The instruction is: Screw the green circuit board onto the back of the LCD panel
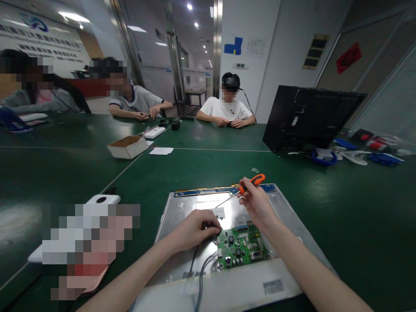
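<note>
Nearest: grey cable point(200, 281) over the metal panel point(172, 212), which backs the circuit board point(234, 251). Your left hand point(198, 229) has fingertips together at the board's far-left corner, perhaps steadying it; grip unclear. Your right hand point(256, 206) pinches the screwdriver point(258, 179), shaft slanting left.

The panel point(186, 203) looks like smooth, shiny metal, the screwdriver handle point(257, 180) looks like orange and black plastic, the table point(208, 167) has a smooth green surface with a soft gloss, and the open box point(128, 149) seems to be of matt cardboard.
</note>
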`<state>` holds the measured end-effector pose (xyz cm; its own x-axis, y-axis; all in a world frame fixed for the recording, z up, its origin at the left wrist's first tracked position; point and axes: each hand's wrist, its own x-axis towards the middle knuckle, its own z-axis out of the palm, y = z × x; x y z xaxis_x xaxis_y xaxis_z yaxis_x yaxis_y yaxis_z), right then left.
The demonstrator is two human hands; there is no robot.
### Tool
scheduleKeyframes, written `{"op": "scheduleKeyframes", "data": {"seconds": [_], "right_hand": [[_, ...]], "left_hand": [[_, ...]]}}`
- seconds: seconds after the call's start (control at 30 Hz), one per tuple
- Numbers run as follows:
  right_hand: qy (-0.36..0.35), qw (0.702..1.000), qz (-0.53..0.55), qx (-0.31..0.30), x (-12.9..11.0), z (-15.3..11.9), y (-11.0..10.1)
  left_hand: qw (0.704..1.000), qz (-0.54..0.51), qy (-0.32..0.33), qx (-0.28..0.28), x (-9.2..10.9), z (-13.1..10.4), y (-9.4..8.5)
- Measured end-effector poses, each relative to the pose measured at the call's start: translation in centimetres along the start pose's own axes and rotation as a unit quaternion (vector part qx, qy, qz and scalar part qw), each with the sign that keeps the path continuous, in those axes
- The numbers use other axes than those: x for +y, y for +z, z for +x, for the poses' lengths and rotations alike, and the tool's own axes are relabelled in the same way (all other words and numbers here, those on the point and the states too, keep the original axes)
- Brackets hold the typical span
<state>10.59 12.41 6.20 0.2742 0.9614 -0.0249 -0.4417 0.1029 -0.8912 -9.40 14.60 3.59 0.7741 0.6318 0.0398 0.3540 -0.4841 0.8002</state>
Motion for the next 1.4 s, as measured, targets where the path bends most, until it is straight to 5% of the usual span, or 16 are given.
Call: {"op": "scheduleKeyframes", "data": {"seconds": [0.17, 0.33, 0.53, 0.87, 1.4], "right_hand": [[-0.053, 0.998, -0.036, -0.029, 0.3, 0.0, 2.0], [-0.123, 0.986, -0.112, -0.030, 1.0, -1.0, 1.4], [-0.390, 0.869, -0.297, -0.065, 1.3, -2.4, -0.1], [-0.442, 0.806, -0.367, -0.141, 2.3, -3.9, 0.3], [-0.431, 0.810, -0.361, -0.164, 3.0, -4.2, 0.4]], "left_hand": [[1.000, 0.003, -0.016, -0.003, 0.3, -0.2, -0.1], [1.000, -0.004, -0.021, -0.009, 0.4, -0.2, -0.2], [1.000, -0.016, -0.025, -0.004, 0.3, -0.2, 0.0], [1.000, -0.012, -0.009, -0.019, -0.2, -0.1, 0.1], [0.999, -0.030, 0.011, -0.036, -0.5, -0.4, 0.1]]}}
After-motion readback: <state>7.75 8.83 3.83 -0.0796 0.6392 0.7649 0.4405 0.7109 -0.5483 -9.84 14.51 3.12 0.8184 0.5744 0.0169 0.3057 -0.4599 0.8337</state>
